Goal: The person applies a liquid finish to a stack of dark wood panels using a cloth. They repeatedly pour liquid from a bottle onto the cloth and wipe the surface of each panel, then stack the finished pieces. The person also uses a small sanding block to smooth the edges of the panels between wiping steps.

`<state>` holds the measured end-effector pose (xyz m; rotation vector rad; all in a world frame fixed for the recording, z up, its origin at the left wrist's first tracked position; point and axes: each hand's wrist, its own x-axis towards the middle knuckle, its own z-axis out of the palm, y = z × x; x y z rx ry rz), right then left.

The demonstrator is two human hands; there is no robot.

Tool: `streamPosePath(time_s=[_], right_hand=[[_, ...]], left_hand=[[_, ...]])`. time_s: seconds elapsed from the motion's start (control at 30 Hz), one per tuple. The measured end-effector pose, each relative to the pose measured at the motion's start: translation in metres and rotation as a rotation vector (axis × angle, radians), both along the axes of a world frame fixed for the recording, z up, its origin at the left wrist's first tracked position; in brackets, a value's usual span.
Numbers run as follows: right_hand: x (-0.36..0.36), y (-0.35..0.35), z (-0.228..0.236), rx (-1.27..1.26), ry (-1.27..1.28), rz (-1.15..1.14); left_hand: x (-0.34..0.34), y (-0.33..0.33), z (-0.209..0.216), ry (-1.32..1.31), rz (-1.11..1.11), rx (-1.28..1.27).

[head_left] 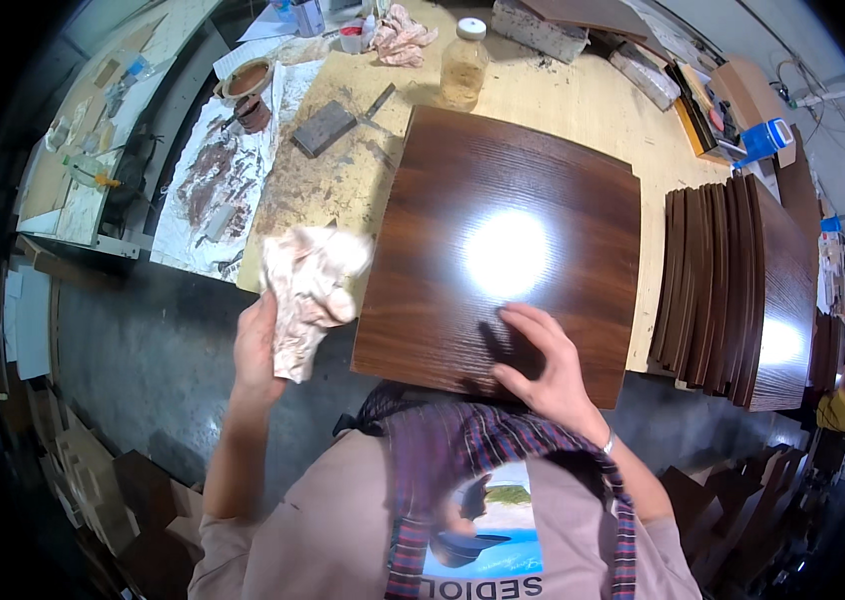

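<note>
My left hand [258,340] is closed on a crumpled white rag [305,290] with pinkish-brown stains, held up off the left edge of a panel. That dark brown, glossy wood-grain panel [423,250] lies flat at the table's front, and a bright light reflects in its middle. Over the panel's near right part is my right hand [548,365], its thumb and fingers apart with nothing between them. The fingertips are at the panel's surface; whether they press on it I cannot tell. Another panel edge shows beneath along the right side.
A row of similar brown panels [708,290] stands on edge at the right. Behind the panel are a lidded jar [464,65] of yellowish liquid, a dark block [325,130] and a pink rag [402,36]. A brown-stained bowl [248,78] sits on stained white paper [205,185] at the left.
</note>
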<state>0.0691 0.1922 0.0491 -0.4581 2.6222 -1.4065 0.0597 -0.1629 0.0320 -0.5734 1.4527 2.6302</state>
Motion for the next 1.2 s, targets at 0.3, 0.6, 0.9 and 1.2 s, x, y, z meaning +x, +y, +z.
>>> streamPosePath(time_s=[0.3,0.6,0.9,1.2], right_hand=[[-0.087,-0.107,0.009,-0.600,-0.367,0.034],[-0.113,-0.053,0.016,-0.749,-0.327,-0.191],[-0.115,-0.046,0.047,-1.005,-0.522,0.073],[-0.200,-0.016,0.020,-0.687,-0.506,-0.073]], left_hand=[[-0.023,0.043,0.002,0.112,-0.127,0.281],[-0.031,0.025,0.004,0.400,0.073,-0.718],[-0.083,0.091,0.019,0.702,-0.522,-0.871],[-0.066,0.094,0.009,0.250,-0.204,0.178]])
